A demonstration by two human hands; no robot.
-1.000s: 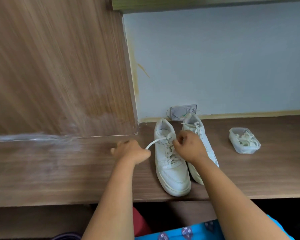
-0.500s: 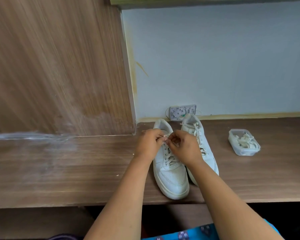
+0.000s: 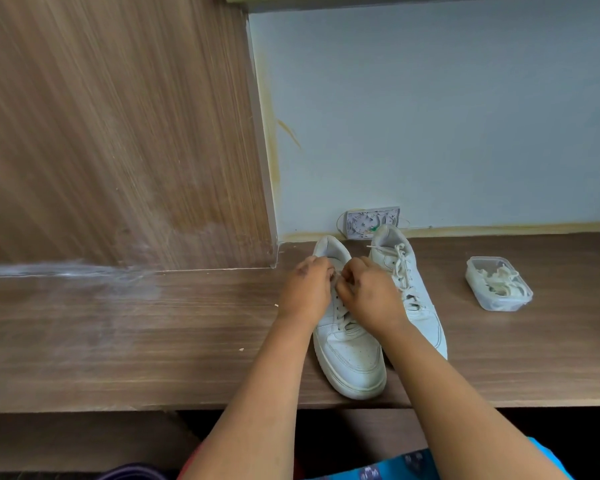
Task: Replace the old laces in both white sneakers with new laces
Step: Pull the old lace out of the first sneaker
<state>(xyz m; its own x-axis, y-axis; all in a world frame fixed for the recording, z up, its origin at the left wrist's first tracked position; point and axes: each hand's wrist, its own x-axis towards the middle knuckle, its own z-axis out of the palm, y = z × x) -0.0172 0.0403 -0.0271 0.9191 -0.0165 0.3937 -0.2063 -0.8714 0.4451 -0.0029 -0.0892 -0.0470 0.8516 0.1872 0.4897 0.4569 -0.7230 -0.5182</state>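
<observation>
Two white sneakers stand side by side on the wooden desk, toes toward me. Over the upper eyelets of the left sneaker, my left hand and my right hand meet, fingers curled and pinching its white lace. The lace ends are hidden between my fingers. The right sneaker sits untouched with its lace threaded and a loose end sticking out at the top.
A clear plastic container with bundled whitish laces sits on the desk at the right. A small electrical box is fixed to the blue wall behind the shoes. A wooden panel rises at the left.
My left hand, which had pulled the lace out to the left a second ago, has come back to the sneaker. Both hands now meet at the top eyelets.
</observation>
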